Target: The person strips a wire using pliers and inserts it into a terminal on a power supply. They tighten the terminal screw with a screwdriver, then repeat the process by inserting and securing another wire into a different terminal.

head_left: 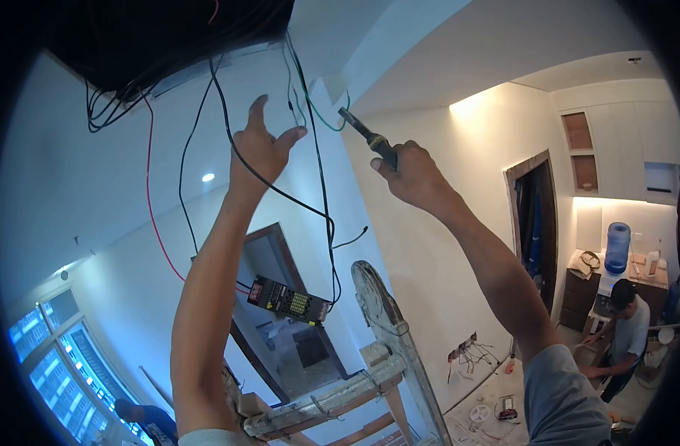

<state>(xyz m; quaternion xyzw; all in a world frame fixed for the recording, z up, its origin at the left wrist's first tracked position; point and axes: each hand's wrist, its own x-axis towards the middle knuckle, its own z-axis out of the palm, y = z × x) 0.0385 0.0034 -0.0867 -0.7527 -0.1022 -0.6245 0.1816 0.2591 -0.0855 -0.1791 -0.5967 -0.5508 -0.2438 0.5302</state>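
Green wire (318, 117) and black wire (219, 100) hang overhead from the dark ceiling opening (169, 37).
Left hand (262, 152) is released, fingers spread, with the black wire crossing it. Right hand (414, 177) is clenched on pliers (362, 132), whose tip meets the green wire's loop. A power unit (289, 299) dangles by its leads beside the wooden ladder (388, 327). Risks, in my judgement: cutting into a live conductor, a tug on the leads dropping the unit, or the overhead reach upsetting balance on the ladder.
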